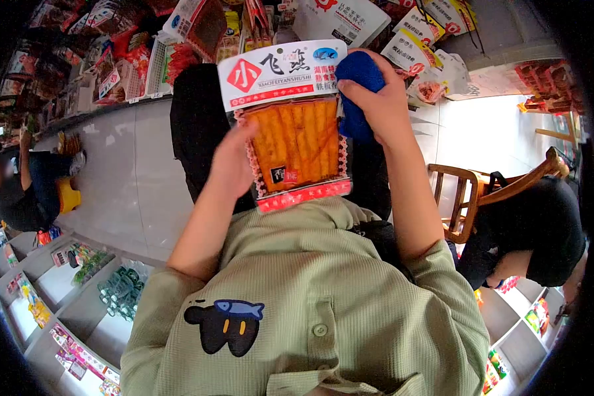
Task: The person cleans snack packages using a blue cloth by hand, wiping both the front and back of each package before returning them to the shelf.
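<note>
A snack packet (296,142) with orange-brown strips behind a clear window is held upright in front of my lap, its white header at the top. My left hand (234,158), slightly blurred, grips its left edge, with the thumb over the front and the other fingers hidden behind. In my right hand (381,99) is a folded blue cloth (358,96), pressed against the packet's upper right edge. The right thumb lies across the cloth and the fingers curl round its far side.
Shelves of packaged snacks (178,66) and white packets (412,53) line the far side. A wooden chair (455,198) and a person in dark clothes (534,224) are at the right. Another person (30,185) sits at the left by a yellow stool (68,194). Low shelf compartments (53,290) lie behind.
</note>
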`<state>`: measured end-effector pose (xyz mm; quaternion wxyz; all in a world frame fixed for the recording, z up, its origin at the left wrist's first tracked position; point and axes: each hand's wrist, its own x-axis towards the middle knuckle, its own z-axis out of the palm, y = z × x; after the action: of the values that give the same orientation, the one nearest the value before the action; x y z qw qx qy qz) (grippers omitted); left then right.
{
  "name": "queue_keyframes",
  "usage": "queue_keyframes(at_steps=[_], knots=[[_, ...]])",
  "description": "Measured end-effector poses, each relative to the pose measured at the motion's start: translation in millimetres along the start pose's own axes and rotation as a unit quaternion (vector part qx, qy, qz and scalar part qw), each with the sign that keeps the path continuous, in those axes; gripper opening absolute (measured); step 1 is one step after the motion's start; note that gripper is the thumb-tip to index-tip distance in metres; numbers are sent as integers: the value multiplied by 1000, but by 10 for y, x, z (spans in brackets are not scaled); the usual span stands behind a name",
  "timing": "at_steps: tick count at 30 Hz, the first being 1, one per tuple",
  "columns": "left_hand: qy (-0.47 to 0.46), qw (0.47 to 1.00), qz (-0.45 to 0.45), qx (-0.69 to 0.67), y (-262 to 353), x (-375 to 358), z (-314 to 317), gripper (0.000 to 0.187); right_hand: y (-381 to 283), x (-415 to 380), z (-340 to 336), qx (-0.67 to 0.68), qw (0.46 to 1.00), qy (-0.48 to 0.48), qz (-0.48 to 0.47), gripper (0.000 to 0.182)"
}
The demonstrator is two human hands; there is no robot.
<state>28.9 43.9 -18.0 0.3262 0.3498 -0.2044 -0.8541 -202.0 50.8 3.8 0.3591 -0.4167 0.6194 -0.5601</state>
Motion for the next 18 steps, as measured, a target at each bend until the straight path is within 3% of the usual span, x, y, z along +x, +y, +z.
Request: queue_keyframes(at_steps=[2,4,5,6,8,10,12,14,16,18], knots=[[-3,999,-20,-41,-88,-54,-24,41,12,15,2,5,1000,2,0,37],[1,999,-12,-51,-75,-9,-112,41,-6,32,-17,23,997,66,35,39],[3,998,-4,-59,-53,10,-147,42,-30,62,-17,-36,993,112,5,39],[7,998,-1,-61,-26,20,-167,42,-94,38,-46,49,992,114,29,39],[-15,998,11,-68,101,20,-126,42,-197,59,-83,24,990,117,-71,38],[-24,998,25,-53,168,31,-32,45,-267,25,-57,27,993,87,-78,35],[-73,995,23,-71,184,51,51,46,-235,-7,36,-181,955,23,-234,33],[-89,994,23,-61,165,78,192,47,-192,-79,239,-284,912,-24,-296,37],[-135,982,-4,-130,137,107,248,47,-220,-192,379,-385,867,-10,-316,38],[-166,974,-8,-152,130,123,228,49,-206,-185,403,-372,869,-16,-325,39]])
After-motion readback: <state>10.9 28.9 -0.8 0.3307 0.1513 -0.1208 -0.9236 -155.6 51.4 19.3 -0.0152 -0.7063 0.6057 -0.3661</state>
